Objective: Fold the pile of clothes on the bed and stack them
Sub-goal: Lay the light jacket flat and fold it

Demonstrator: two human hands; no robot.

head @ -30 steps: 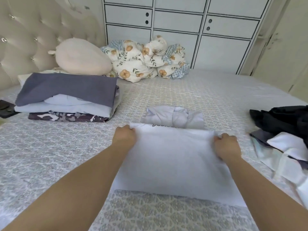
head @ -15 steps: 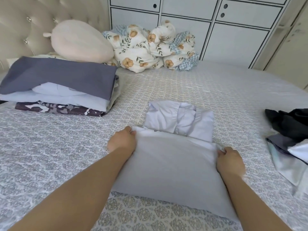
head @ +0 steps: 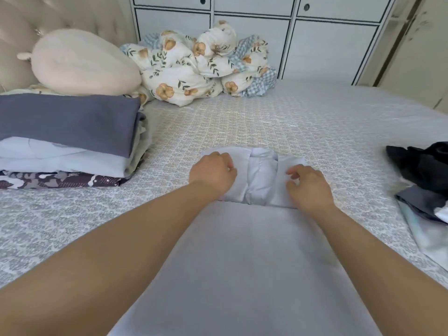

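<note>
**Both hands at the shirt's collar end**

A bed (head: pixel 303 122) with a patterned grey cover fills the frame, white cabinet doors (head: pixel 329 44) behind it along the top. The pale shirt (head: pixel 247 258) you are folding lies lower centre, its smooth folded panel running down between your forearms to the bottom edge, its collar end showing just above that panel at mid-frame.

Your left hand (head: pixel 212 173) rests on the left side of the collar end, fingers curled down onto the cloth; whether they pinch it, you cannot tell from here. Your right hand (head: pixel 309 184) sits on the right side, fingers loosely bent and spread, tips touching the fabric, gripping nothing visible.

The folded stack (head: pixel 70 139) sits at mid-left, a dark grey piece on top, pale ones under it, a camouflage print at the bottom. The unfolded pile (head: pixel 426 180), black and light garments, lies at the right edge. A cream pillow (head: pixel 82 61) and a bunched floral quilt (head: pixel 198 66) are at upper left and upper centre, touching each other.
</note>
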